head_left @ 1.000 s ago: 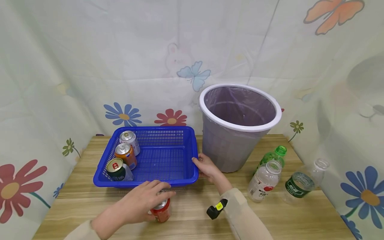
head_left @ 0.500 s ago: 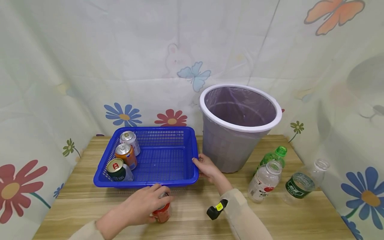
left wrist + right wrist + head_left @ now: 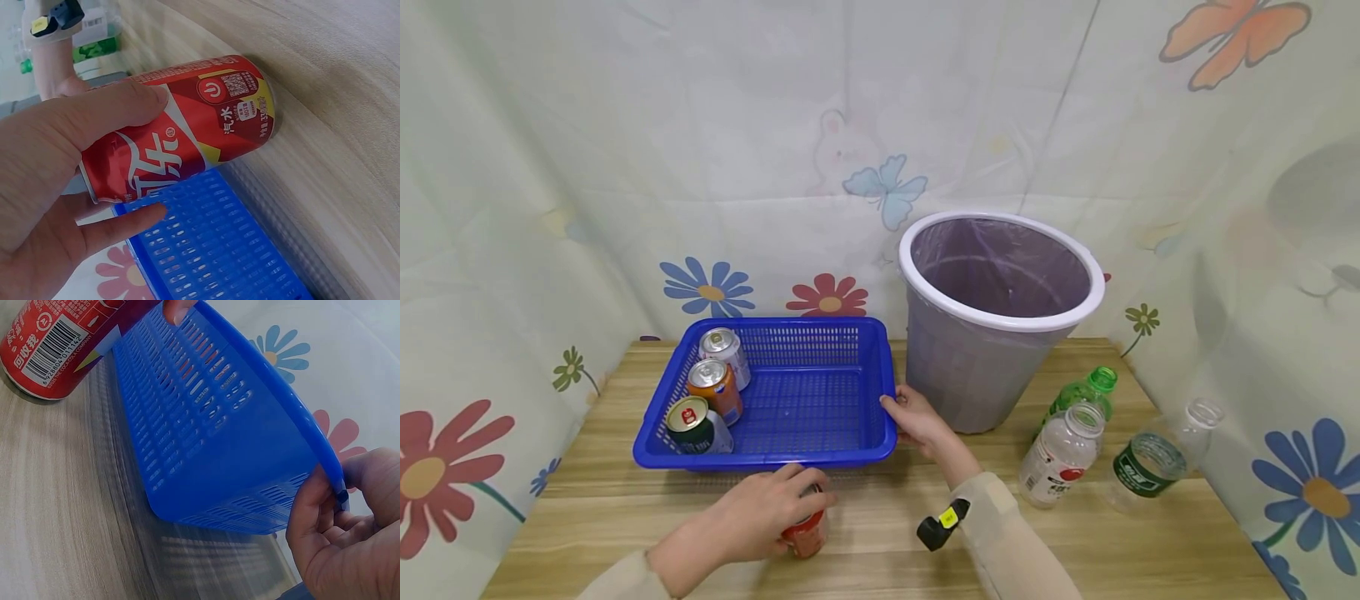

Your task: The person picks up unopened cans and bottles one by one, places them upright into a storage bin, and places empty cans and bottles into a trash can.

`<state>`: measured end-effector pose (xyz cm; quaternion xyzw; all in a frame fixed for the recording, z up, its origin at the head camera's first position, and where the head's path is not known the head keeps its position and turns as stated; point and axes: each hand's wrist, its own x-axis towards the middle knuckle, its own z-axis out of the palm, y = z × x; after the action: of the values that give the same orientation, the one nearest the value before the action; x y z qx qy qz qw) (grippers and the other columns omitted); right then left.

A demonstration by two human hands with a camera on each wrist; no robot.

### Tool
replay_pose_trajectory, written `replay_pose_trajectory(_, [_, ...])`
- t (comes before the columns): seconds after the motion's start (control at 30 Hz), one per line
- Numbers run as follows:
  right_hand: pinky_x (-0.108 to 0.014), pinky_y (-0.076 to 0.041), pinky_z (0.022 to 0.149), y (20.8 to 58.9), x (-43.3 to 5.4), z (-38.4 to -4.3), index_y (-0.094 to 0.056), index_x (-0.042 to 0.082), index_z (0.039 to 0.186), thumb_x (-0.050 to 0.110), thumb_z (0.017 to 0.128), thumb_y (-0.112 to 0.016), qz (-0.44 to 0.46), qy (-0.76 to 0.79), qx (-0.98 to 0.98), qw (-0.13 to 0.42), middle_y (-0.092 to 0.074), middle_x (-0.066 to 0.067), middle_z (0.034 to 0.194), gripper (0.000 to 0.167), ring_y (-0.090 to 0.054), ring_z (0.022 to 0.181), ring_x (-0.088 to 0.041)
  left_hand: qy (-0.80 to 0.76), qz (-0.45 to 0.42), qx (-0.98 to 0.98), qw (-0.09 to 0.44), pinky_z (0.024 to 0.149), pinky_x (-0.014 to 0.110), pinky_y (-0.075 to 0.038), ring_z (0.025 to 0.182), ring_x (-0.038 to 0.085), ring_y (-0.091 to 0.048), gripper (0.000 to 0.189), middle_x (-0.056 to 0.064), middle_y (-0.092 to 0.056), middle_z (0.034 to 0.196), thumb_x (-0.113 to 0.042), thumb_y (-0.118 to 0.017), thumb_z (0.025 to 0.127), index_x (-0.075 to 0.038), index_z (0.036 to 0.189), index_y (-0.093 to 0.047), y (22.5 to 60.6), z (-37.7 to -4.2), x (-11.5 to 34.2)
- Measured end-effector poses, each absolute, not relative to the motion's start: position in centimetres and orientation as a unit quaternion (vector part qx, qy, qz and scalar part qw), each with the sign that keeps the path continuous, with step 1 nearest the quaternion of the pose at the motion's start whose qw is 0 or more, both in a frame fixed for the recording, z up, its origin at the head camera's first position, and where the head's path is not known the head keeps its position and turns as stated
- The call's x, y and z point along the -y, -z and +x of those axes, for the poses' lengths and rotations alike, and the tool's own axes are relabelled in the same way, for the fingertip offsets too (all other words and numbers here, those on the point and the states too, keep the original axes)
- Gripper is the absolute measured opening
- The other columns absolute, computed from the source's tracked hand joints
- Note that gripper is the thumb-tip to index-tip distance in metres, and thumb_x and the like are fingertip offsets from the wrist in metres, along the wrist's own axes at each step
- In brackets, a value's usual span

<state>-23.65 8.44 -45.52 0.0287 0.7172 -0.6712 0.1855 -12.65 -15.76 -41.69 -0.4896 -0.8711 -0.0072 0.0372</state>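
A red cola can [image 3: 808,536] stands on the wooden table in front of the blue plastic basket [image 3: 808,459]. My left hand [image 3: 767,512] grips the can near its top; in the left wrist view the thumb [image 3: 140,103] lies along the red side and one finger stretches past it. At the basket's right end, my right hand [image 3: 919,419] pinches the rim, with thumb and fingers on either side of it in the right wrist view. Inside the basket, along its left side, stand a white can [image 3: 730,354], an orange can [image 3: 718,390] and a dark green can [image 3: 700,429].
A grey bin [image 3: 977,367] with a white rim and a liner stands right of the basket. Further right are a green bottle [image 3: 1078,393], a clear bottle with a red-marked label [image 3: 1056,458] and a clear bottle with a green label [image 3: 1142,467]. A flowered curtain [image 3: 760,167] hangs behind.
My left hand has drawn slightly back from the basket's edge and its fingers have come down round the cola can. The right hand and the basket stay put.
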Motion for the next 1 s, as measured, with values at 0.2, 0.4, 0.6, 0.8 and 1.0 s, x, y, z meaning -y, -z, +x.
replay_pose_trajectory(0.2, [-0.03, -0.054, 0.059, 45.17, -8.4, -23.4, -0.045, 0.001, 0.113, 0.016, 0.095, -0.046, 0.033, 0.672, -0.717, 0.183, -0.06, -0.025, 0.11, 0.024, -0.065, 0.079, -0.022, 0.009, -0.487, 0.872, 0.038, 0.06, 0.029, -0.052, 0.091, 0.02, -0.055, 0.067, 0.001, -0.053, 0.111, -0.02, -0.085, 0.055, -0.022, 0.116, -0.058, 41.66, -12.73, 15.7])
replay_pose_trajectory(0.4, [-0.031, -0.055, 0.061, 45.01, -8.39, -23.35, -0.045, 0.001, 0.114, 0.016, 0.096, -0.045, 0.038, 0.669, -0.719, 0.184, -0.059, -0.026, 0.112, 0.024, -0.065, 0.08, -0.022, 0.012, -0.482, 0.876, 0.015, 0.061, 0.028, -0.052, 0.088, 0.02, -0.056, 0.064, 0.0, -0.052, 0.108, -0.019, -0.085, 0.056, -0.021, 0.113, -0.059, 41.39, -12.85, 15.57])
replay_pose_trajectory(0.6, [-0.032, -0.055, 0.062, 44.91, -8.38, -23.36, -0.045, 0.001, 0.116, 0.017, 0.096, -0.045, 0.041, 0.668, -0.719, 0.186, -0.059, -0.025, 0.112, 0.025, -0.065, 0.082, -0.023, 0.007, -0.48, 0.877, -0.009, 0.063, 0.028, -0.053, 0.087, 0.019, -0.055, 0.06, 0.0, -0.052, 0.108, -0.02, -0.085, 0.059, -0.022, 0.113, -0.059, 41.01, -12.99, 15.43])
replay_pose_trajectory(0.8, [-0.031, -0.054, 0.06, 44.92, -8.35, -23.32, -0.045, 0.001, 0.117, 0.016, 0.095, -0.046, 0.043, 0.67, -0.718, 0.184, -0.059, -0.025, 0.111, 0.026, -0.065, 0.079, -0.022, -0.001, -0.483, 0.876, -0.015, 0.065, 0.027, -0.053, 0.087, 0.019, -0.055, 0.059, -0.001, -0.052, 0.107, -0.023, -0.085, 0.059, -0.022, 0.113, -0.059, 40.89, -13.06, 15.34])
replay_pose_trajectory(1.0, [-0.03, -0.054, 0.06, 44.99, -8.37, -23.31, -0.045, 0.0, 0.116, 0.016, 0.095, -0.046, 0.038, 0.669, -0.72, 0.18, -0.06, -0.025, 0.11, 0.026, -0.064, 0.077, -0.02, -0.007, -0.485, 0.874, -0.009, 0.064, 0.027, -0.052, 0.085, 0.018, -0.054, 0.058, -0.002, -0.051, 0.105, -0.025, -0.085, 0.059, -0.023, 0.111, -0.059, 41.04, -13.18, 15.3])
